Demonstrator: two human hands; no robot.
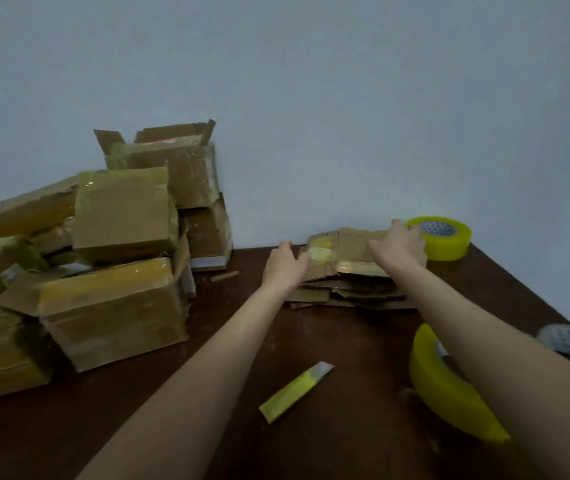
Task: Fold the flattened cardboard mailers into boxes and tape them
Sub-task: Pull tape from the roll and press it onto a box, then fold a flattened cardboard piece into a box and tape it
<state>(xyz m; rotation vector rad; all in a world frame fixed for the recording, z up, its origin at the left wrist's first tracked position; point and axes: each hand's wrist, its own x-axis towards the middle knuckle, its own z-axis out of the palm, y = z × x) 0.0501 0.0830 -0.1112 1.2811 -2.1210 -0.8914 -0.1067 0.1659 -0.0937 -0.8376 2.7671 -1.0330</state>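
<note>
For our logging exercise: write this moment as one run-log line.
phase: fetch flat mailer | left hand: at mailer stack left edge | right hand: on stack top

Both arms bare, stretched forward. Left forearm [207, 358] runs from bottom left-centre up to mid-frame; right forearm [467, 323] comes in from the lower right edge, angled up-left. Left hand [285, 263] right of centre, palm turned right, fingers loosely curved, thumb apart. Right hand [399, 245] slightly higher and further right, palm down, fingers pointing away, tips hidden, grip unclear.
</note>
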